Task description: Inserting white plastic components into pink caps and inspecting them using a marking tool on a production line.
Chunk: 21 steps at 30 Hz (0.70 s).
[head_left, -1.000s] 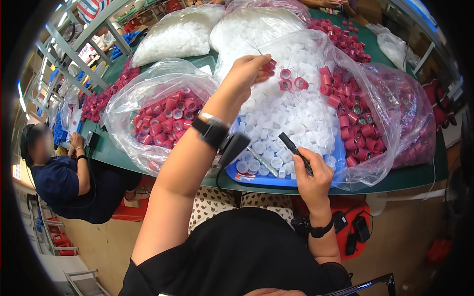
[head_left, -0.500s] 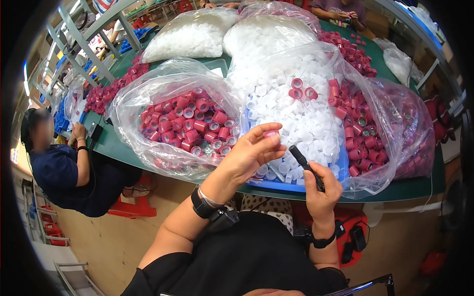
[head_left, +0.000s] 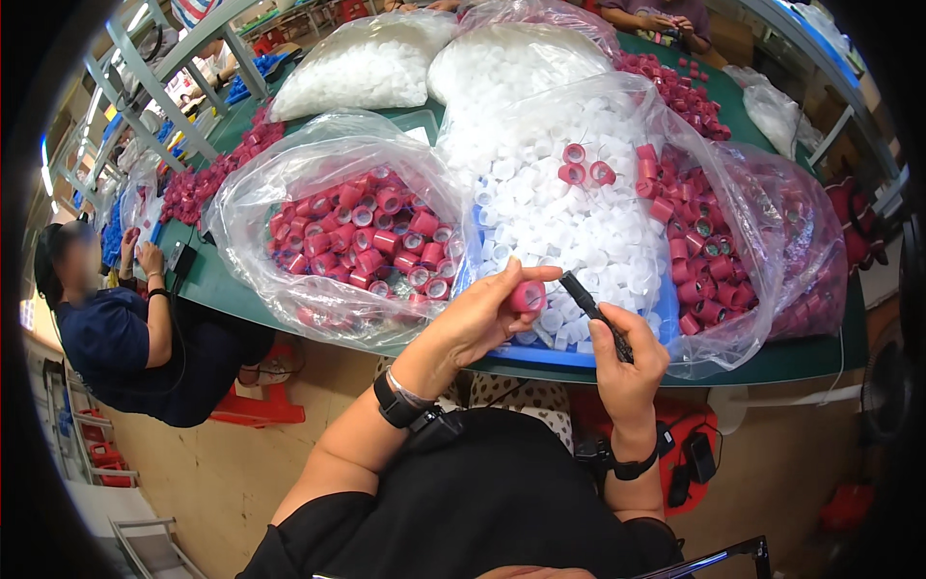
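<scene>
Between the fingers of my left hand (head_left: 475, 314) is a red plastic cap (head_left: 528, 297), its pale pink end turned toward my right. My right hand (head_left: 629, 365) is closed round a slim black pen-shaped tool (head_left: 582, 295), which tilts up to the left, its tip a short way from the cap. Under both hands lies a blue tray (head_left: 579, 358) heaped with small white plastic caps (head_left: 579, 236). Three red caps (head_left: 574, 174) rest on top of that heap.
Clear plastic bags of red caps (head_left: 362, 232) lie left of the tray and at its right (head_left: 709, 265). White-filled bags (head_left: 362, 72) stand farther back on the green table (head_left: 236, 289). At the left sits a person (head_left: 121, 328); another person's hands (head_left: 670, 24) show at the far side.
My left hand has turned and lowered slightly, so the red cap now shows plainly in its fingers. The black tool has shifted a little left and up toward the cap.
</scene>
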Tool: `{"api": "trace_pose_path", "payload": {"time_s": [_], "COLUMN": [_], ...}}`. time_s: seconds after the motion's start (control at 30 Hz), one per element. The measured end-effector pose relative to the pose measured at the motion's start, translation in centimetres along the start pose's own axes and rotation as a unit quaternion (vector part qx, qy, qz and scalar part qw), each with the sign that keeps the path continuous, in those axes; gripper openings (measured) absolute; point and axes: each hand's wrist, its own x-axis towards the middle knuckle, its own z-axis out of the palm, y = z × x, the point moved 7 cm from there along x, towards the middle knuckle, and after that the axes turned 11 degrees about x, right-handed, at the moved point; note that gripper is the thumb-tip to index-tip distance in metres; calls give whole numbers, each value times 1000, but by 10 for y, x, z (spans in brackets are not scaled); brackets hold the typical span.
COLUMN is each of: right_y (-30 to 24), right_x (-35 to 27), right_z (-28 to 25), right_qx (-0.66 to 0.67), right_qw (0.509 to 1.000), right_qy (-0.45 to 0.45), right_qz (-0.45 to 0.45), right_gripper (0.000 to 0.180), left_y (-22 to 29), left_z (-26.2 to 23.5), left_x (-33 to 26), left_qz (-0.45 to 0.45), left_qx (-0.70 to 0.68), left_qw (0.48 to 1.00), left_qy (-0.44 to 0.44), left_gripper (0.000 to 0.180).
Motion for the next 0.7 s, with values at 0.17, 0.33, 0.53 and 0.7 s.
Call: {"api": "trace_pose_path", "payload": {"time_s": [0.17, 0.33, 0.53, 0.7], "right_y": [9, -18, -23, -27], "right_x": [-1, 4, 3, 5], "right_z": [-5, 16, 25, 29], "right_qx": [20, -25, -63, -100], "right_qw": [998, 997, 990, 984], "right_qy": [48, -56, -100, -138], "right_qz": [36, -50, -80, -58], "right_gripper": [18, 17, 18, 15], "left_y": [-10, -14, -14, -13], "left_z": [-9, -10, -10, -10], "left_x": [6, 7, 9, 7], "left_qz": [-35, -39, -37, -27], "left_qx": [-89, -100, -73, -33], "left_qw": [995, 994, 996, 997], "left_qy": [-8, 9, 44, 56], "left_gripper": [46, 47, 50, 48]}}
